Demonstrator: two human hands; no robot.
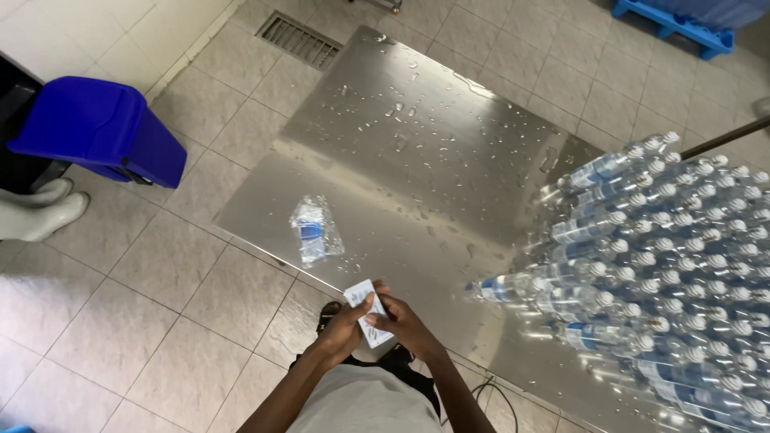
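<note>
While both hands meet at lower centre of the frame, the left hand and right hand pinch a small stack of white labels between closed fingers, just off the wet steel table's near edge. One clear water bottle lies alone left of centre; stacked water bottles fill the right side, a blue bin sits upper left.

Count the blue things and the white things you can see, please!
Blue: 2, a blue bin and a blue pallet.
White: 3, two white boots and a white label stack held in the left hand and right hand.
Total: 5.
</note>
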